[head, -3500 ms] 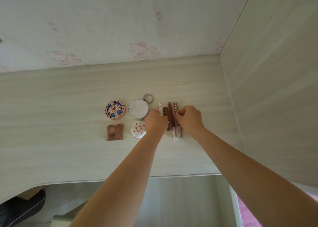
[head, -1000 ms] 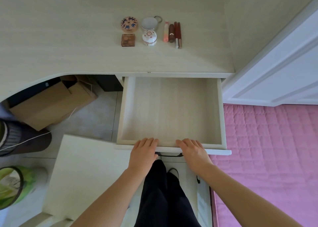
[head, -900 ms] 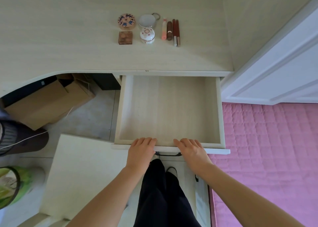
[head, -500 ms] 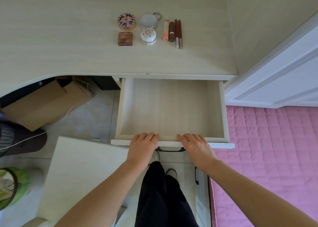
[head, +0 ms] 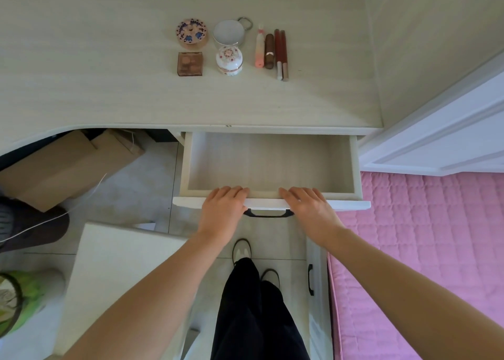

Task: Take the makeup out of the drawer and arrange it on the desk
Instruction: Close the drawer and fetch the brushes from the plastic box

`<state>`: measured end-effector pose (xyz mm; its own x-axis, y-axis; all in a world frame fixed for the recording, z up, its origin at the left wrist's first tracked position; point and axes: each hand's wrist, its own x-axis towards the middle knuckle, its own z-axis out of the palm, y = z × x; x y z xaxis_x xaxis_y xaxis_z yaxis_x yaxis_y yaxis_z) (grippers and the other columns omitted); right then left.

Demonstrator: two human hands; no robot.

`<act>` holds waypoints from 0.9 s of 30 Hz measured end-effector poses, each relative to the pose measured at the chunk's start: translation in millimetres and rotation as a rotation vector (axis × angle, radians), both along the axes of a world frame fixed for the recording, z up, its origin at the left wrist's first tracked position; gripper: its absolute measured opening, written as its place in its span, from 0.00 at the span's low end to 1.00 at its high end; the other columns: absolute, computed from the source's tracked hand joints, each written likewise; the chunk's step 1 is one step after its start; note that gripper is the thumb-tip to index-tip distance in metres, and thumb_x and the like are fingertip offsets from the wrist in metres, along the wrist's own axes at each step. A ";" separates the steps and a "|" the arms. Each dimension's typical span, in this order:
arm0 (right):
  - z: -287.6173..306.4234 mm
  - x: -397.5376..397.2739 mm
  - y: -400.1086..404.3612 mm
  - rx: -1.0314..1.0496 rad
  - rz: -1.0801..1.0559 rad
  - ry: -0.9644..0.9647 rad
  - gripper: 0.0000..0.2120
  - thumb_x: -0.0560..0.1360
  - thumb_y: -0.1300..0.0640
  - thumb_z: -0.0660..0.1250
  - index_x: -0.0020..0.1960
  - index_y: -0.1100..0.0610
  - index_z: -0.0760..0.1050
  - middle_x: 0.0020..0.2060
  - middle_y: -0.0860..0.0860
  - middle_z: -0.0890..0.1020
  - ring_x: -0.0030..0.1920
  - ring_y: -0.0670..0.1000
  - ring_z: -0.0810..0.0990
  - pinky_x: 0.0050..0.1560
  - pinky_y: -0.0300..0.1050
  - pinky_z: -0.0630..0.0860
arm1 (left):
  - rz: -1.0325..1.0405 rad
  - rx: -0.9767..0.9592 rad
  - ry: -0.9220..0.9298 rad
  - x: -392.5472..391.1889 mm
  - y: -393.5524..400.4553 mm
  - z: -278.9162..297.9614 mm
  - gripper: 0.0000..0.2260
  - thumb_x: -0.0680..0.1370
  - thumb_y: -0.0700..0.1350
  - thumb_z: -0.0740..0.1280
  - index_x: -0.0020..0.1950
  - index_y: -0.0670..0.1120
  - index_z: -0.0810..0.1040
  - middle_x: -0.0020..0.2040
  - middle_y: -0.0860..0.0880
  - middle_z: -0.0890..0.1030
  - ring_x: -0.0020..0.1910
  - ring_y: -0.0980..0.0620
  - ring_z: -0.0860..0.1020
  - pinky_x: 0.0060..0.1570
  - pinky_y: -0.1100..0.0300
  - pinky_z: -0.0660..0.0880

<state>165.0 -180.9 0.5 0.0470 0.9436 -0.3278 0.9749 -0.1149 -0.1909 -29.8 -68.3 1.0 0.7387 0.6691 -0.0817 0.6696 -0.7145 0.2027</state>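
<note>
The drawer (head: pixel 357 166) stands partly pulled out under the pale wooden desk (head: pixel 109 81), and nothing lies inside it. My left hand (head: pixel 222 211) and my right hand (head: pixel 309 209) press flat on its white front edge, either side of the black handle (head: pixel 268 213), fingers straight. On the desk the makeup lies in rows: a patterned round compact (head: pixel 191 33), a round mirror (head: pixel 228 33) with a key ring, a brown square palette (head: pixel 190 63), a white flowered jar (head: pixel 229 59), a pink tube (head: pixel 260 47), a brown lipstick (head: pixel 269 50) and two slim red sticks (head: pixel 281 54).
A pink quilted bed (head: pixel 425 250) lies to the right, a white door (head: pixel 447 130) beyond it. Cardboard boxes (head: pixel 62 166) sit under the desk at left. A white stool top (head: pixel 114 275) stands by my left leg, with a green-lined bin (head: pixel 19 299) further left.
My hands left the sticks on the desk and came down to the drawer front. Over the last second the drawer has slid inward under the desk.
</note>
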 end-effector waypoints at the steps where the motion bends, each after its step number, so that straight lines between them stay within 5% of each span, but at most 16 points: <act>1: -0.5 2.0 4.2 0.005 0.004 -0.007 0.37 0.67 0.73 0.63 0.74 0.58 0.62 0.63 0.55 0.74 0.61 0.59 0.73 0.66 0.54 0.66 | 0.009 -0.004 -0.015 1.7 3.5 -0.6 0.19 0.62 0.41 0.80 0.51 0.45 0.82 0.46 0.50 0.84 0.43 0.46 0.82 0.46 0.54 0.79; 7: -0.1 14.3 26.9 0.048 -0.004 -0.004 0.32 0.71 0.70 0.63 0.74 0.56 0.62 0.64 0.53 0.74 0.63 0.56 0.73 0.66 0.51 0.66 | 0.114 -0.035 -0.079 12.7 20.1 1.1 0.14 0.68 0.43 0.76 0.53 0.46 0.82 0.51 0.50 0.84 0.51 0.47 0.81 0.53 0.54 0.76; 13: -4.3 21.7 42.1 0.075 -0.095 0.056 0.32 0.69 0.74 0.66 0.70 0.58 0.68 0.63 0.56 0.75 0.65 0.58 0.72 0.71 0.59 0.62 | 0.156 -0.063 -0.112 25.5 35.5 3.6 0.13 0.72 0.42 0.73 0.56 0.46 0.81 0.55 0.50 0.83 0.56 0.46 0.79 0.56 0.53 0.73; 19: -3.5 26.7 51.6 0.334 -0.253 0.033 0.22 0.64 0.72 0.73 0.56 0.60 0.78 0.51 0.55 0.82 0.48 0.59 0.80 0.54 0.52 0.76 | 0.335 -0.085 -0.249 29.9 49.0 3.8 0.09 0.71 0.40 0.74 0.51 0.43 0.83 0.51 0.48 0.83 0.57 0.44 0.76 0.54 0.50 0.74; 27: 7.6 34.8 34.8 0.365 -0.576 0.044 0.07 0.74 0.65 0.68 0.52 0.61 0.79 0.48 0.55 0.80 0.50 0.60 0.75 0.48 0.54 0.73 | 0.830 -0.230 -0.570 14.7 44.8 4.1 0.03 0.75 0.41 0.71 0.48 0.45 0.81 0.50 0.50 0.78 0.51 0.51 0.74 0.47 0.80 0.63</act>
